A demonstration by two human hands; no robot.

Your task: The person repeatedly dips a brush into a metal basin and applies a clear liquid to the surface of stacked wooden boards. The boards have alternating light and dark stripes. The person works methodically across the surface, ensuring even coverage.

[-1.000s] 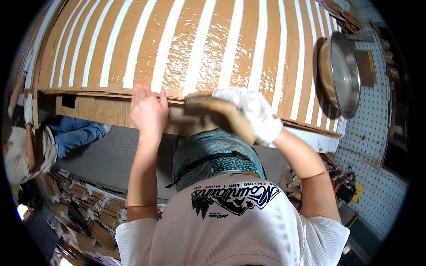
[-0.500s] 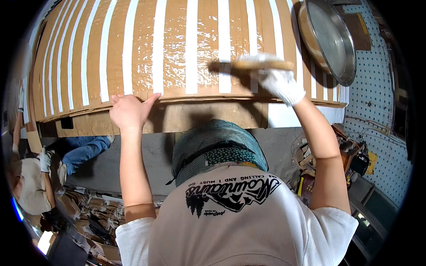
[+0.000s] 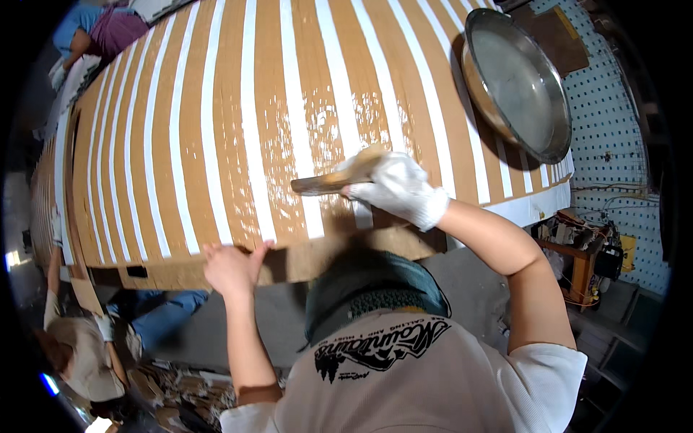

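Held the brush (image 3: 323, 183) clamped in the gloved right hand (image 3: 401, 190), at the striped card (image 3: 268, 137); could not tell whether touching. Rested the bare left hand (image 3: 234, 270) spread at the near edge, thumb apart from fingers. Called for even strokes with flat bristles and light, steady pressure. Showed a wet-looking gloss over brown and white; had a round, shiny basin (image 3: 516, 90) at right

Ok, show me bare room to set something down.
Widest: the striped cardboard between its left edge and the shiny patch, beyond the left hand. Smaller: between the right hand and the bowl. Crowded: around the brush and under the bowl, at right.
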